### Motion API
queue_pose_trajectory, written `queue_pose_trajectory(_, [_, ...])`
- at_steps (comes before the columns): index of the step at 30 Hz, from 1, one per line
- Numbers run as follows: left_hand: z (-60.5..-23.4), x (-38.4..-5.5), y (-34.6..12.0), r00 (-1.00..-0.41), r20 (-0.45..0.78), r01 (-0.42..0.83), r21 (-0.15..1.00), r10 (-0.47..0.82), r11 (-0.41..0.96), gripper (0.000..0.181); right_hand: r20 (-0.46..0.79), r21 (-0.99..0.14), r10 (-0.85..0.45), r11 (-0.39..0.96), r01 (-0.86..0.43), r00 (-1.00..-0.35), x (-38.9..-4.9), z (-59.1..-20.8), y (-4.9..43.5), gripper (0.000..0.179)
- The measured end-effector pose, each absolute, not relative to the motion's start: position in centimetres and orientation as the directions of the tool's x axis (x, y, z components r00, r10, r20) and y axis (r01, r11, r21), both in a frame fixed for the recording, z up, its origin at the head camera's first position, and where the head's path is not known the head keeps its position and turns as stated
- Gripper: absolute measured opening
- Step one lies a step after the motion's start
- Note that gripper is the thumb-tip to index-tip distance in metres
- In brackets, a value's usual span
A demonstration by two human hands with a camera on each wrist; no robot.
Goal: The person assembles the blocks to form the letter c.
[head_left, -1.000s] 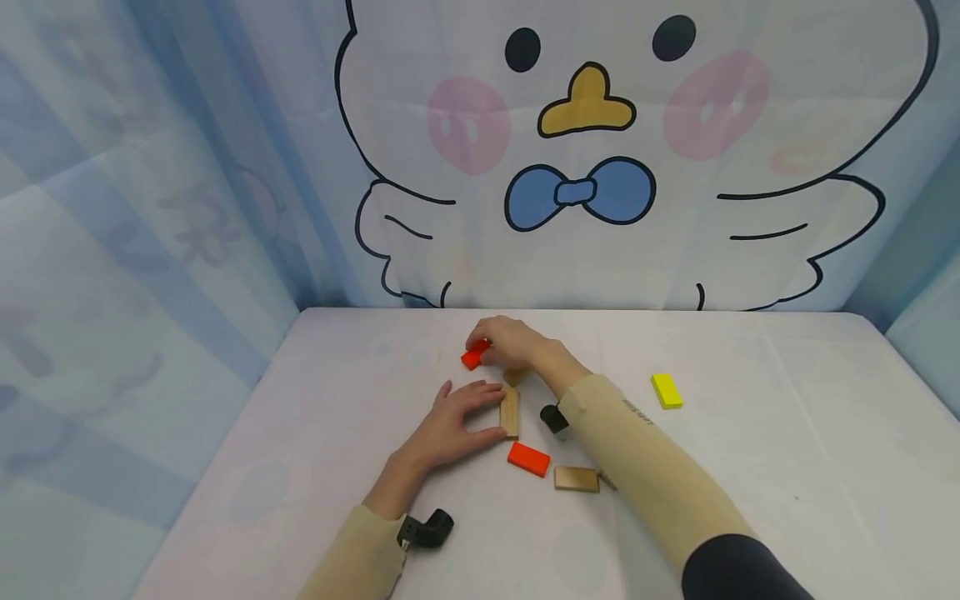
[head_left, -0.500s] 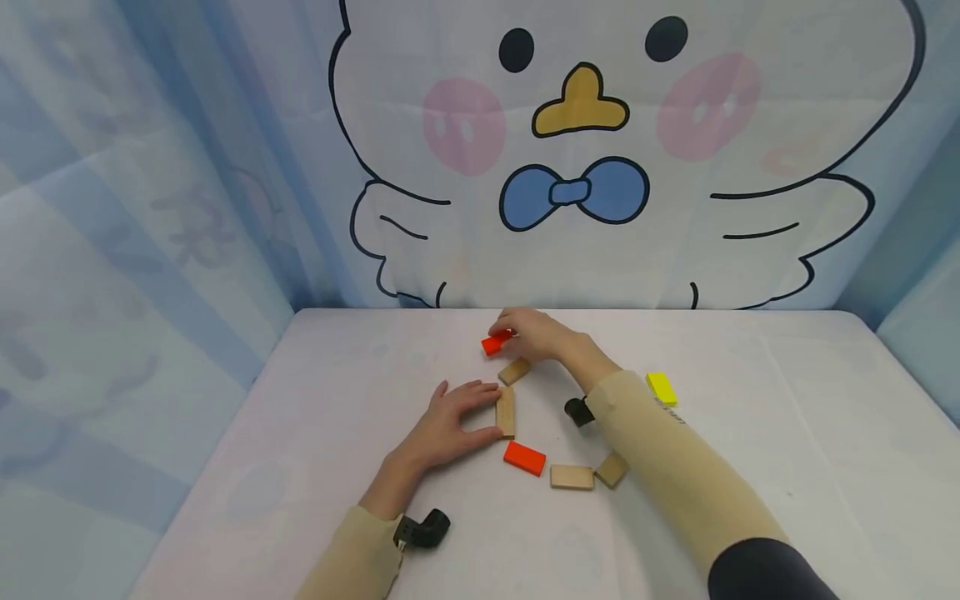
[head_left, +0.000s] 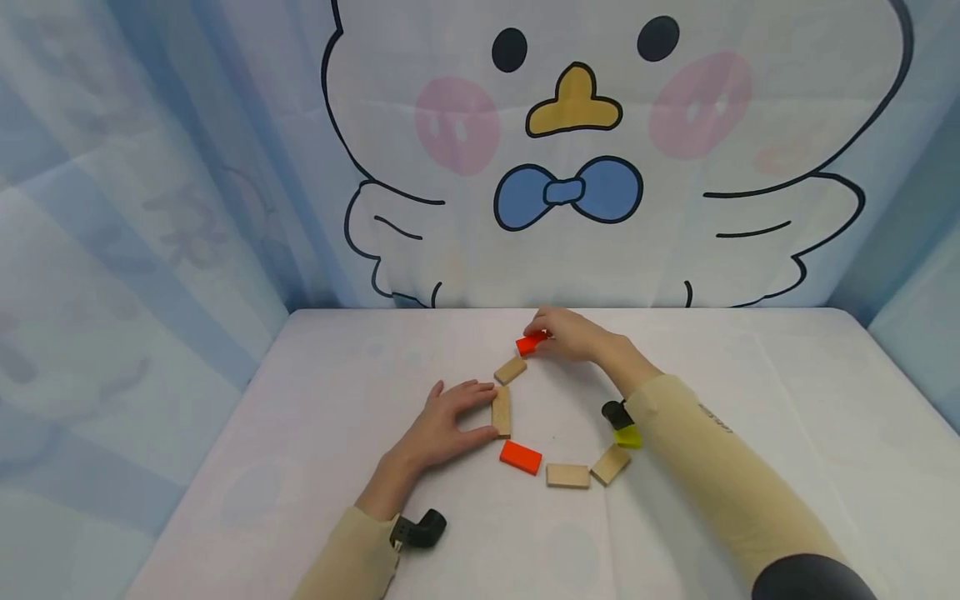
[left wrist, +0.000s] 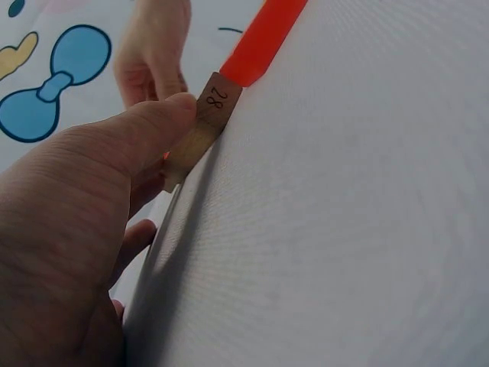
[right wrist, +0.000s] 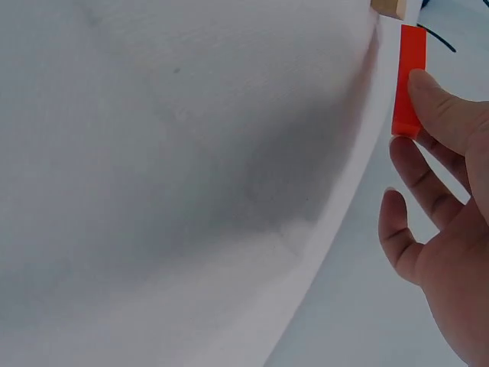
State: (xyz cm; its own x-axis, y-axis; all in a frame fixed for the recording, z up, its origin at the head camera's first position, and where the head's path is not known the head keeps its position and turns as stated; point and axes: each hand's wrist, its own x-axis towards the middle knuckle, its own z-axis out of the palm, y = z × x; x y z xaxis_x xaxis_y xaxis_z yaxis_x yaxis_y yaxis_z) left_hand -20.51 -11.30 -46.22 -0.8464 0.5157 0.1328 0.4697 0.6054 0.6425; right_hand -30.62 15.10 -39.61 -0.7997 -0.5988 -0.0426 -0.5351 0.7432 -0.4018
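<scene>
My right hand (head_left: pixel 573 335) pinches a red block (head_left: pixel 529 343) between thumb and fingers near the table's far edge. In the right wrist view the thumb presses on the face of this red block (right wrist: pixel 410 80), with two fingers apart below. My left hand (head_left: pixel 446 423) rests beside a wooden block (head_left: pixel 501 412), thumb and fingertips against its left side, fingers fairly straight. The left wrist view shows the number 28 on that wooden block (left wrist: pixel 208 118). Just beyond it lies another wooden block (head_left: pixel 511 370), close to the held red one.
A curved row continues toward the front: a red block (head_left: pixel 521 457), a wooden block (head_left: pixel 567 476) and a tilted wooden block (head_left: pixel 611 464). A yellow block (head_left: pixel 627 437) is partly hidden by the right wrist camera (head_left: pixel 617 414). A patterned curtain (head_left: pixel 570 242) hangs behind the table.
My right hand has moved rightward with the red block, past the far wooden block, which is now uncovered. The left hand stays by its block. The view has shifted slightly; the yellow block appears nearer the row.
</scene>
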Motion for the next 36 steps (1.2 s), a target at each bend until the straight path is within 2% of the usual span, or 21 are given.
queue_pose_trajectory(10, [-46.3, -20.5, -11.4, -0.840, 0.164, 0.491, 0.636, 0.518, 0.595, 0.057, -0.111, -0.429, -0.544, 0.781, -0.454, -0.831, -30.2, -40.5, 16.4, 0.029])
queue_pose_trajectory(36, [-46.0, -20.3, -11.2, -0.850, 0.136, 0.466, 0.641, 0.508, 0.609, 0.058, -0.141, -0.431, -0.517, 0.800, -0.418, -0.844, -29.7, -39.7, 16.3, 0.030])
